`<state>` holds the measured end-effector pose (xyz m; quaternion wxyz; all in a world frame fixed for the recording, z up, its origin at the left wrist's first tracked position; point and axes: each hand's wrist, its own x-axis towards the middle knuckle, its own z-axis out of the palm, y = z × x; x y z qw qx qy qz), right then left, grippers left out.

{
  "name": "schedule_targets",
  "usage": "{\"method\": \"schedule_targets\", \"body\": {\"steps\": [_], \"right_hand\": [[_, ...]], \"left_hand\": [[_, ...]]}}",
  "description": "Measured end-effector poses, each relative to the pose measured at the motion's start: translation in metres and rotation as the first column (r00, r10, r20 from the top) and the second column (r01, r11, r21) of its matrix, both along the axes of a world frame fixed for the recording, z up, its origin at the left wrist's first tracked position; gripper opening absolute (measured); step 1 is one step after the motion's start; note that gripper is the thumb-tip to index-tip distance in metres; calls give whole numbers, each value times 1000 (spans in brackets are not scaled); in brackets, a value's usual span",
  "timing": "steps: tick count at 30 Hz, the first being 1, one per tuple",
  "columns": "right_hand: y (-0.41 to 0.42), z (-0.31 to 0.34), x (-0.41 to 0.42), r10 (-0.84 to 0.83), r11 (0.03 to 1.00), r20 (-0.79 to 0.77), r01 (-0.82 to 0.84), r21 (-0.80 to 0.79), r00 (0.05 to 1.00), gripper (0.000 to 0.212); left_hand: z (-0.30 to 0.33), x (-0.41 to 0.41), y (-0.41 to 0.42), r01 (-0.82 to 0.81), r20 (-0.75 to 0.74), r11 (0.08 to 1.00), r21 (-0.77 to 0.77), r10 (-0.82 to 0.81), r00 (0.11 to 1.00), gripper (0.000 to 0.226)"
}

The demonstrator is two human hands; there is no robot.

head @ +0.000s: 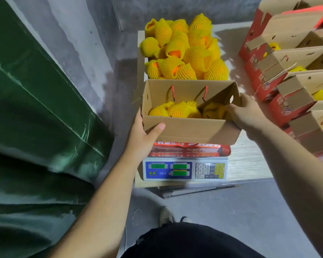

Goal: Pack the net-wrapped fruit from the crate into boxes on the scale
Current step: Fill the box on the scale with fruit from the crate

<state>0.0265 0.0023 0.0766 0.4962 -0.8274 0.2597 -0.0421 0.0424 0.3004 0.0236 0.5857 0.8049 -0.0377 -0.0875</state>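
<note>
An open cardboard box (186,128) with red rope handles stands on the scale (185,169), holding several yellow net-wrapped fruit (181,109). My left hand (144,135) grips the box's near left corner, thumb on the front flap. My right hand (245,113) holds the box's right end, fingers curled over the rim. Behind the box, a heap of yellow net-wrapped fruit (185,51) fills the crate, whose walls are mostly hidden.
A row of red-and-brown boxes (280,71) with open flaps, some holding wrapped fruit, stands at the right on the low wooden platform (248,159). A green tarp (35,108) covers the left side. My shoes show on the grey floor below.
</note>
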Motion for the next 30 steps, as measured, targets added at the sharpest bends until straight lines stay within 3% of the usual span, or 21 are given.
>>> {"method": "schedule_targets", "body": {"steps": [2,4,6,8,10,12,14,17,23,30], "right_hand": [[-1,0,-12,40,954,36,-28,-297,999,45],[7,1,-30,116,849,133,-29,-527,984,58],[22,4,-42,219,794,128,-100,-599,967,54],[40,2,-47,322,722,-14,-255,-643,947,41],[53,-2,-50,382,656,-153,-384,-650,911,37],[61,-6,-54,410,643,-176,-420,-640,895,47],[67,-4,-58,468,663,-79,-408,-628,880,54],[74,4,-65,580,675,64,-435,-596,812,54],[79,16,-67,667,622,61,-509,-595,743,46],[81,19,-66,669,614,55,-509,-603,741,42]], "left_hand": [[1,-8,-2,-30,-41,1000,0,30,999,77],[1,-17,-5,-103,-61,995,1,103,993,77],[2,-26,-10,-161,-54,987,-2,160,986,75],[3,-31,-12,-189,-45,982,-18,188,981,67],[5,-36,-11,-201,-49,980,5,201,978,62],[8,-42,-5,-257,26,954,153,256,966,70],[14,-52,1,-367,180,891,265,329,927,69],[24,-63,7,-388,352,893,228,296,888,41],[36,-67,10,-230,363,946,230,136,922,25],[38,-67,15,-225,358,959,169,153,921,21]]}}
